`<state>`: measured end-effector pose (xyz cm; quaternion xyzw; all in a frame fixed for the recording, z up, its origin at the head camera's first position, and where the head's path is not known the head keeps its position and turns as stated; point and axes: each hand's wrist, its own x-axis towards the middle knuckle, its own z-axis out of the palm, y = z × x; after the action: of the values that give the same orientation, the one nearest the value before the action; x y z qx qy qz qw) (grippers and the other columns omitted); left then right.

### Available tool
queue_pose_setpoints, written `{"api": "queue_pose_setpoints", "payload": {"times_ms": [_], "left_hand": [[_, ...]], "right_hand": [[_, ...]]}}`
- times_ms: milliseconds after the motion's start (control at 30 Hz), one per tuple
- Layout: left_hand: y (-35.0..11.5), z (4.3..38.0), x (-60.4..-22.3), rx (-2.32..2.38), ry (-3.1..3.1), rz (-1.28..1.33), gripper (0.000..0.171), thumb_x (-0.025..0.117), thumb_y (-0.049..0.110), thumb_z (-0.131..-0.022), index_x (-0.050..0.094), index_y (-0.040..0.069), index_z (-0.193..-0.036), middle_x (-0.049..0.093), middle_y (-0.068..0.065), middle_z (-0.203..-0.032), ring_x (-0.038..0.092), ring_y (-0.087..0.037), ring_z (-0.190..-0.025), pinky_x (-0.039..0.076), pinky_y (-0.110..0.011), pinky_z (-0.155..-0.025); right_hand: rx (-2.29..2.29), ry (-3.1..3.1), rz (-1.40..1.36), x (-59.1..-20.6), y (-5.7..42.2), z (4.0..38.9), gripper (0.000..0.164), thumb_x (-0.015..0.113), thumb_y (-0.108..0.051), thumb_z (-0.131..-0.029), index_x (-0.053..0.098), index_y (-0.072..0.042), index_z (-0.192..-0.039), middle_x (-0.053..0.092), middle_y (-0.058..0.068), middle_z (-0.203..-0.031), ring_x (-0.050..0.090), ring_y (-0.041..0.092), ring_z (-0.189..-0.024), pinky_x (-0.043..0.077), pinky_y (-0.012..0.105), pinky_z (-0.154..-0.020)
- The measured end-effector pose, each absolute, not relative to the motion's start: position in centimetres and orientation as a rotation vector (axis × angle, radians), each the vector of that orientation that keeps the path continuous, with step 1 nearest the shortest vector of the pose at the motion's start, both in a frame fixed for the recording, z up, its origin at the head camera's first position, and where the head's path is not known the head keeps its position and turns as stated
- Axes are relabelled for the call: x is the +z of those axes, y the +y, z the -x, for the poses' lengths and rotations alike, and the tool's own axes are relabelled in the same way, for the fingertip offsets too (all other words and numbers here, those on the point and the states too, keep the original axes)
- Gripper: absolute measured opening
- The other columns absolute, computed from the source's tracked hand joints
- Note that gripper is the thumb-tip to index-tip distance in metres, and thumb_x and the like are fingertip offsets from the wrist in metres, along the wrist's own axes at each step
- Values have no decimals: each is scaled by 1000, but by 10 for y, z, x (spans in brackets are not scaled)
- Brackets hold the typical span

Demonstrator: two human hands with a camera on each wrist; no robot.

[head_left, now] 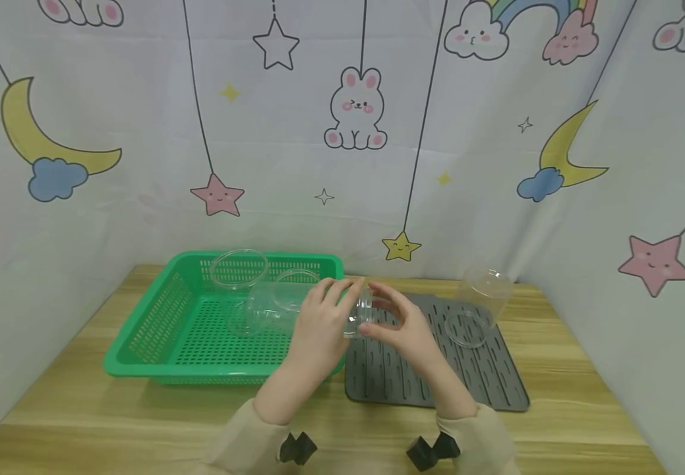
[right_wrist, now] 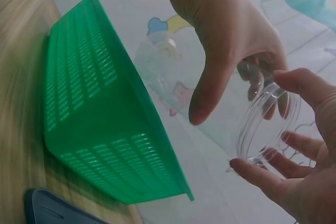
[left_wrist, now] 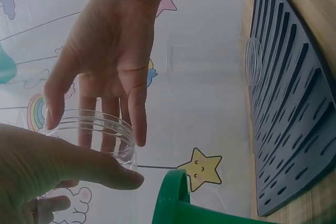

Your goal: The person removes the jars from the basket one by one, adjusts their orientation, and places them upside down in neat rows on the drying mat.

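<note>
A clear plastic jar [head_left: 277, 307] lies sideways in the air over the right part of the green basket, its ridged mouth facing right. My left hand [head_left: 321, 323] grips the body near the mouth. My right hand [head_left: 401, 323] holds the mouth, thumb and fingers spread on opposite sides of the rim. In the right wrist view the ridged rim [right_wrist: 244, 142] sits between the right hand's thumb and fingers, while the left hand [right_wrist: 226, 45] wraps the body. In the left wrist view the right hand [left_wrist: 113, 61] reaches down over the rim.
The green basket [head_left: 140, 330] stands left, with another clear jar [head_left: 238, 284] upright inside. To the right, a clear jar [head_left: 484, 303] stands on the grey ridged drying mat [head_left: 389, 376]. Behind the wooden table [head_left: 81, 409] hangs a printed cloth [head_left: 295, 165].
</note>
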<state>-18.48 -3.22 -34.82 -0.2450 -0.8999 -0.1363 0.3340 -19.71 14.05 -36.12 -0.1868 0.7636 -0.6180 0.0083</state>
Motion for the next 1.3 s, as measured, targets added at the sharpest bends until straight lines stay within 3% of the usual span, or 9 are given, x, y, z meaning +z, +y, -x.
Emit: {"api": "queue_pose_setpoints", "payload": {"times_ms": [133, 333, 500, 633, 733, 867, 900, 1067, 1300], "left_hand": [[-34, 186, -348, -357, -2374, 658, 93, 92, 0, -54, 54, 10, -138, 60, -12, -132, 52, -34, -124, 41, -49, -110], [-44, 187, -343, -567, -2435, 682, 116, 98, 35, -48, 42, 14, -148, 44, -12, -151, 31, -37, -145, 21, -62, -117], [-58, 190, -340, -918, -2283, 661, 111, 95, 39, -53, 42, 11, -148, 40, -11, -154, 22, -37, -148, 10, -66, -118], [-71, 196, -342, -1196, -2103, 546, 108, 81, 61, -64, 38, 9, -149, 38, -12, -155, 20, -36, -149, 0, -64, -119], [-81, 196, -344, -1433, -2017, 412, 101, 81, 55, -71, 34, 14, -152, 33, -7, -158, 19, -29, -150, 3, -62, -120], [-93, 196, -343, -1735, -1949, 248, 100, 85, 12, -74, 27, 21, -155, 26, 5, -161, 16, -15, -150, 12, -55, -122], [-95, 196, -343, -1804, -1931, 225, 99, 82, 8, -76, 25, 22, -155, 24, 8, -161, 16, -12, -150, 12, -52, -123], [-106, 198, -344, -2199, -1760, 247, 96, 73, 2, -85, 13, 22, -157, 18, 8, -163, 11, -12, -152, 12, -38, -124], [-118, 204, -350, -2641, -1557, 478, 92, 65, 14, -92, 1, 14, -158, 10, -12, -165, 14, -31, -151, 10, -44, -124]], "right_hand": [[-1952, 2401, 591, -361, 140, 197, 69, 74, -10, -85, 42, -8, -146, 41, 14, -151, 42, 36, -135, 51, 43, -100], [-1983, 2424, 569, -360, 141, 197, 67, 74, -5, -85, 44, -8, -145, 40, 15, -151, 42, 36, -134, 53, 45, -97], [-2031, 2426, 514, -360, 145, 197, 65, 72, -2, -85, 44, -9, -144, 41, 15, -149, 44, 33, -133, 56, 39, -90], [-2100, 2387, 438, -360, 148, 195, 65, 71, 1, -85, 44, -9, -144, 40, 16, -148, 43, 30, -133, 56, 30, -86], [-2166, 2353, 408, -360, 150, 194, 66, 69, 4, -85, 43, -7, -144, 41, 14, -148, 43, 29, -132, 55, 25, -86], [-2227, 2338, 411, -361, 153, 192, 65, 66, 5, -86, 41, -4, -145, 39, 11, -148, 40, 28, -134, 53, 20, -87], [-2236, 2343, 411, -362, 154, 191, 65, 66, 5, -86, 40, -3, -145, 38, 11, -149, 39, 28, -135, 52, 18, -89], [-2311, 2318, 425, -364, 155, 190, 63, 62, 5, -87, 38, -1, -145, 39, 10, -148, 42, 21, -132, 49, 17, -94], [-2493, 2110, 541, -370, 151, 190, 55, 58, 6, -88, 46, -12, -139, 57, 2, -127, 57, 10, -117, 54, 26, -92]]}}
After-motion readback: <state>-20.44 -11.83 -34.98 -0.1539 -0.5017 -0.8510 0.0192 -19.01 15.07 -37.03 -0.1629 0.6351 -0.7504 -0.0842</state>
